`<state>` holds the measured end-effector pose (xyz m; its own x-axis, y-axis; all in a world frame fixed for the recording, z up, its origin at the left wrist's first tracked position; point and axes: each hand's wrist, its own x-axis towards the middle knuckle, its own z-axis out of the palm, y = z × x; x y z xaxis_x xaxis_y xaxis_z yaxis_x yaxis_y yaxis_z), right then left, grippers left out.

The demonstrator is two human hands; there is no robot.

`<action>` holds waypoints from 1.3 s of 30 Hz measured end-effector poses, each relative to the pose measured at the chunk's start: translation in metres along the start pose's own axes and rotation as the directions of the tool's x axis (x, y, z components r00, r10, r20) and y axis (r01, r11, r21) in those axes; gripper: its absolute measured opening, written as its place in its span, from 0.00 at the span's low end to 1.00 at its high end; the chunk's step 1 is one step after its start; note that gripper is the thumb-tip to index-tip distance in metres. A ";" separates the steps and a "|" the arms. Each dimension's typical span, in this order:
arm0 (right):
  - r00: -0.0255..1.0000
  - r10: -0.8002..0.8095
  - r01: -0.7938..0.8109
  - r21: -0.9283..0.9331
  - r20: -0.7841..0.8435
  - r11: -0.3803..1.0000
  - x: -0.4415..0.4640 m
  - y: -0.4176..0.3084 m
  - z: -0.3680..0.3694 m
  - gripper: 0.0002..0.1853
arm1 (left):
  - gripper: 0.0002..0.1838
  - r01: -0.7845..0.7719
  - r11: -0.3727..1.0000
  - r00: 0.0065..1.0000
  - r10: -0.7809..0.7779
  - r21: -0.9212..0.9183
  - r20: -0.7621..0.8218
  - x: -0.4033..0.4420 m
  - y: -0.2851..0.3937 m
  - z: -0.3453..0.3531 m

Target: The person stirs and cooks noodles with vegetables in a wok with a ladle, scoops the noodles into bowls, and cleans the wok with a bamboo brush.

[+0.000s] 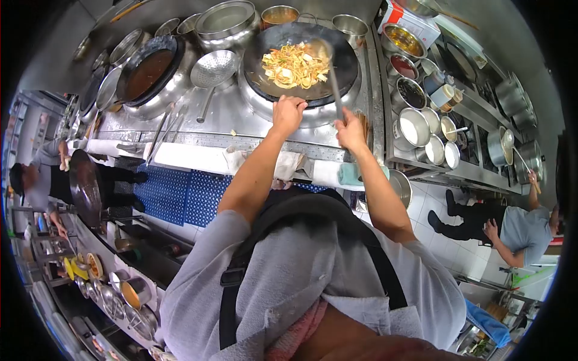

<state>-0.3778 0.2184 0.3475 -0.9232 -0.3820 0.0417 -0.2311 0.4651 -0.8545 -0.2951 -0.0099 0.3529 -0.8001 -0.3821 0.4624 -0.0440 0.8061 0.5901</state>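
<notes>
A black wok (253, 42) sits on a round metal burner ring in front of me. Noodles (295, 65) with pale chunks and bits of vegetable lie in it. My left hand (289, 114) is closed on the near rim of the wok. Off to its right, my right hand (350, 130) grips the handle of a ladle (336, 87). The ladle's head, smeared by motion, is over the right side of the noodles. A perforated metal skimmer (215, 67) rests on the steel stove top left of the wok.
Another wok (147, 75) with dark liquid stands left. Seasoning pots, including one with white contents (412, 128), crowd the right counter. White cloths (198, 159) hang along the stove's front edge. One person (45, 174) works far left; another (521, 231) stirs a pot at right.
</notes>
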 end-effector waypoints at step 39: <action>0.838 0.135 -0.212 0.089 0.528 0.973 -0.064 -0.064 -0.117 0.27 | 0.14 0.691 0.690 0.686 -0.532 -0.215 0.496 -0.207 -0.002 -0.132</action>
<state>-0.3399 0.3066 0.4601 -0.6429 -0.6795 -0.3535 -0.0017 0.4628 -0.8865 -0.0502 0.0080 0.3439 -0.8221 -0.4673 -0.3252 -0.4548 0.1954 0.8689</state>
